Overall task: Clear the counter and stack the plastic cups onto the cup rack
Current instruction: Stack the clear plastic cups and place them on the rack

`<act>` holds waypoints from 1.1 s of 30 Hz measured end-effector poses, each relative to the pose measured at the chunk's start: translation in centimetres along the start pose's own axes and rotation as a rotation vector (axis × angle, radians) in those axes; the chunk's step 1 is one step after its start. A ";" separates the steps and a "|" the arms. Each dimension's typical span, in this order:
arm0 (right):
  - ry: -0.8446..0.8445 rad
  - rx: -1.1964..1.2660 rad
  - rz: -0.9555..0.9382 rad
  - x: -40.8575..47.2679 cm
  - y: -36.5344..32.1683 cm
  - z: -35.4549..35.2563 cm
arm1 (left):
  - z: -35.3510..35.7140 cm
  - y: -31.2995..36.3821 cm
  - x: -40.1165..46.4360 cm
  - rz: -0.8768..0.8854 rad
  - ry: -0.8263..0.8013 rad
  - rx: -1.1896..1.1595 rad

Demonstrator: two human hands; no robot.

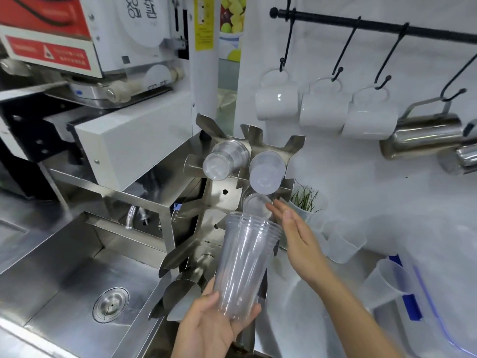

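Nearest to me, my left hand grips the base of a nested stack of clear cups, whose long axis tilts up and away, with the open mouth toward the cup rack. Further out, my right hand is open and empty, with its fingers just beside the stack's rim and the lowest racked cup. I judge the right hand is nearer to the rack, so it should guide the stack in.
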State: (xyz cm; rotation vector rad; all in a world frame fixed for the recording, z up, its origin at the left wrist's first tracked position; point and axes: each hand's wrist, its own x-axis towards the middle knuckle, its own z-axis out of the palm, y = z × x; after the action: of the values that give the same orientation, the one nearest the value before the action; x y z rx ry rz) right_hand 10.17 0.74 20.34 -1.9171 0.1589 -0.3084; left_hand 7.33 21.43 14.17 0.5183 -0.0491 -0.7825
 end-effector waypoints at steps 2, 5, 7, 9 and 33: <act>-0.001 0.006 0.001 0.1 0.1 -0.1 | 0.2 0.0 0.2 0.019 0.005 0.005; 0.002 0.016 0.009 0.2 0.1 -0.2 | 0.4 -0.1 0.5 0.044 0.015 -0.012; 0.005 0.035 0.014 0.2 0.0 -0.2 | 0.5 -0.1 0.7 0.060 0.022 -0.008; 0.018 0.047 0.011 0.2 -0.1 -0.1 | 0.7 -0.2 1.0 0.089 0.031 0.020; 0.218 -0.220 -0.129 -0.1 0.0 -0.4 | 1.7 0.4 3.3 0.271 0.239 0.235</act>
State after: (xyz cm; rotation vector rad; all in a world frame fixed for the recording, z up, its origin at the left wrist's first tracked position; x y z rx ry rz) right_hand 9.96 0.37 20.50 -2.1132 0.2216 -0.6081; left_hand 9.53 18.67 15.31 0.8074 0.0100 -0.4478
